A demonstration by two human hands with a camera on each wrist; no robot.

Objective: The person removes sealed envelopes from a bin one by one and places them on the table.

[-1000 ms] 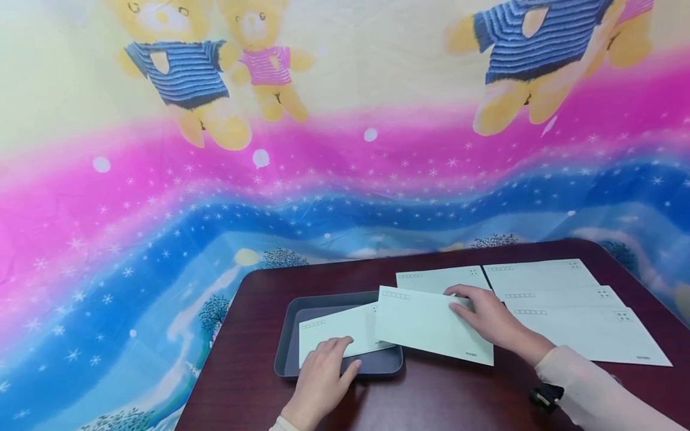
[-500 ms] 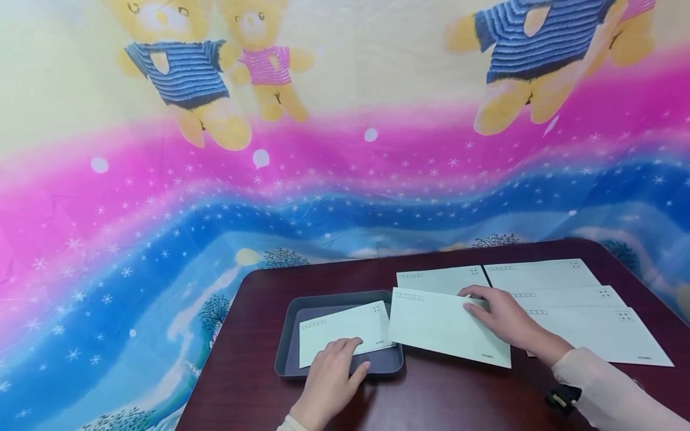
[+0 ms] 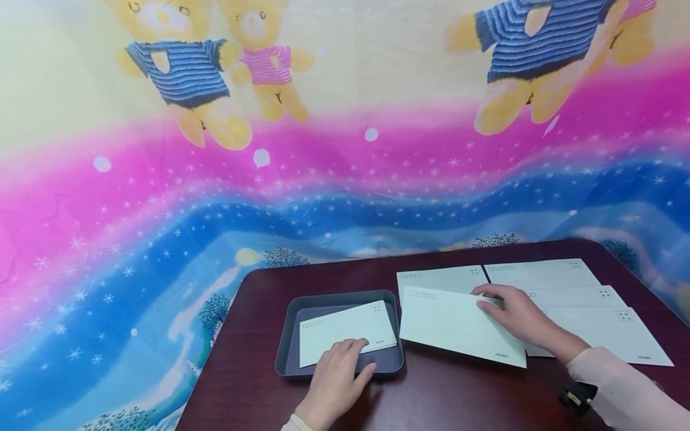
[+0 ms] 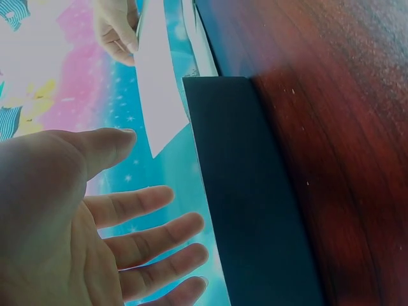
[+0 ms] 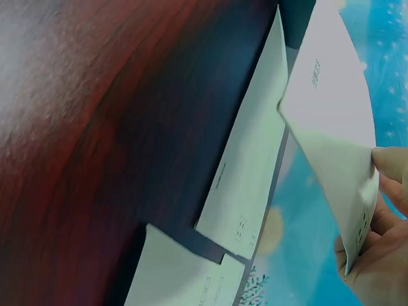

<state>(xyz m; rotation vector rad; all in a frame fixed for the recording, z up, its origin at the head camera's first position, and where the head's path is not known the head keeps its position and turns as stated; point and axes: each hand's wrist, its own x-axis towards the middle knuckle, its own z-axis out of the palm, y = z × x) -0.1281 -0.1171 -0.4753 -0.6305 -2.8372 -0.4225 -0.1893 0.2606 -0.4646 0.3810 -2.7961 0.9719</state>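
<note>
My right hand (image 3: pixel 514 314) pinches one envelope (image 3: pixel 458 326) by its upper edge, beside the tray (image 3: pixel 380 363), while my left hand (image 3: pixel 335 378), with fingers loose and free, is above the near rim, with room on the table (image 3: pixel 431 395) between them.

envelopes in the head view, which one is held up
The pale rectangular paper envelope pinched by the right hand; the others lie on the dark red table or in the grey rectangular tray.

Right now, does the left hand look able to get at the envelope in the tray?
Most likely yes: the left hand is open and empty over the near rim of the tray, and the held envelope, in the right hand, does not cover the envelope in the tray.
</note>
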